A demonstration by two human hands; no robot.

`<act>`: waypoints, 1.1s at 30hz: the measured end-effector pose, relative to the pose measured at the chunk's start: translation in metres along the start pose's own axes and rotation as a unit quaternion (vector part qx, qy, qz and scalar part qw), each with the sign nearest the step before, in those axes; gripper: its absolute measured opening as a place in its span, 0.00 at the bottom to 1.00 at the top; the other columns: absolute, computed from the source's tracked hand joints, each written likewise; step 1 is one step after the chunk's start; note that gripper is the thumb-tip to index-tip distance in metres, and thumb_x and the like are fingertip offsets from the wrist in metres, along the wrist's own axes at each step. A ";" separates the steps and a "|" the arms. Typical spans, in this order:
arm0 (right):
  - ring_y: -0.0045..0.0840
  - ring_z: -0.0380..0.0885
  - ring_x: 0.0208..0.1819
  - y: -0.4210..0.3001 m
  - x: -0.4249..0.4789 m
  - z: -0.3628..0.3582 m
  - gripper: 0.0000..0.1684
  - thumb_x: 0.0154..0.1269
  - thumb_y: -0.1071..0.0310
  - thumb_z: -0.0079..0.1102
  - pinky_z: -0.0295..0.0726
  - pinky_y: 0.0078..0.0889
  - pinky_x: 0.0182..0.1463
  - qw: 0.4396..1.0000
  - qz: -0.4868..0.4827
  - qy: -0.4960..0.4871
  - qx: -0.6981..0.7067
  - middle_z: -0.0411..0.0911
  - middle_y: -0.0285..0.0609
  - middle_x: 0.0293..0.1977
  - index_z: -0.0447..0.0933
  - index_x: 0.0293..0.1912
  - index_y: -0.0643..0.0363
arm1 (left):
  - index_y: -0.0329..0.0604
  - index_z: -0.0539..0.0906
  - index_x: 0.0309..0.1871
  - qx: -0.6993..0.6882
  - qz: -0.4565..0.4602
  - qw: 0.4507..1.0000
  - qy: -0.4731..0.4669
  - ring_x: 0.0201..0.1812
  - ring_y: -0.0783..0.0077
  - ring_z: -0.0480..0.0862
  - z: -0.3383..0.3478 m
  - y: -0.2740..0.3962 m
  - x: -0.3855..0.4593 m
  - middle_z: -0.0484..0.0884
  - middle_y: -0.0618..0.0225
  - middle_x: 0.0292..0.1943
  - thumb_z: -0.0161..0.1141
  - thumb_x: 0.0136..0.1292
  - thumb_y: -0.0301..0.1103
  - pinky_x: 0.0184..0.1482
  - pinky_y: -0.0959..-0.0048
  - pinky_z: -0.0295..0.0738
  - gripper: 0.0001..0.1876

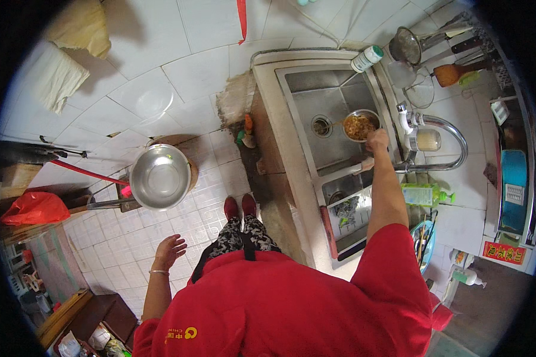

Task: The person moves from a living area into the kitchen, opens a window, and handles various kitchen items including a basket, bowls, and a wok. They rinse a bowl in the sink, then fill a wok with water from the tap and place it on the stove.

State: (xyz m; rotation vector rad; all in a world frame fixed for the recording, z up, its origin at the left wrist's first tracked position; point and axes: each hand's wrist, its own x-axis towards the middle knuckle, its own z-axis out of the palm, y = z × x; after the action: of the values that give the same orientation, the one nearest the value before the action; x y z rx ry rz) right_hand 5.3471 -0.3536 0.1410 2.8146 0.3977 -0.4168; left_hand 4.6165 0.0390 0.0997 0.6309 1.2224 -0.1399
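My right hand point(377, 141) grips the near side of a small metal bowl point(361, 125) with brown food in it. The bowl is over the right part of a stainless steel sink basin point(308, 100). A thin brownish stream runs from its left rim towards the drain point(321, 126). My left hand point(170, 252) hangs over the tiled floor, holding nothing, its fingers apart; a bracelet is on that wrist.
A large steel basin point(160, 177) stands left on a support. The smaller sink has a white drying rack point(349, 214) with greens. A curved faucet point(460, 134), a green soap bottle point(422, 195) and a white bottle with a green cap point(366, 59) edge the sink. Utensils hang beyond.
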 end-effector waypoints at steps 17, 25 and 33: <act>0.49 0.78 0.49 0.002 0.036 0.018 0.18 0.63 0.63 0.48 0.77 0.43 0.54 0.994 0.043 0.061 0.085 0.78 0.62 0.44 0.73 0.45 0.68 | 0.34 0.68 0.61 0.026 0.013 0.999 0.012 0.48 0.56 0.81 0.036 0.004 0.003 0.78 0.52 0.51 0.50 0.68 0.38 0.45 0.63 0.79 0.23; 0.47 0.79 0.48 -0.013 0.040 0.015 0.17 0.64 0.64 0.46 0.79 0.42 0.52 0.995 0.026 0.090 0.043 0.78 0.61 0.44 0.73 0.44 0.67 | 0.34 0.68 0.61 0.008 0.001 1.000 0.010 0.49 0.55 0.80 0.038 -0.004 0.005 0.77 0.52 0.52 0.53 0.67 0.40 0.46 0.61 0.78 0.24; 0.41 0.83 0.41 -0.050 0.018 -0.020 0.14 0.64 0.63 0.52 0.83 0.36 0.43 0.986 0.076 0.107 0.102 0.80 0.57 0.40 0.75 0.42 0.65 | 0.33 0.67 0.61 0.012 0.005 1.000 0.021 0.49 0.55 0.80 0.051 -0.005 0.001 0.75 0.50 0.53 0.53 0.67 0.39 0.46 0.61 0.78 0.24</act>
State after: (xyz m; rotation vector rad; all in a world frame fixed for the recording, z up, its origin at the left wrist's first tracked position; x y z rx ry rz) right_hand 5.3535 -0.2968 0.1428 3.0750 0.1889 -0.1279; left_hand 4.6576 0.0084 0.1067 0.6628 1.2596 -0.1342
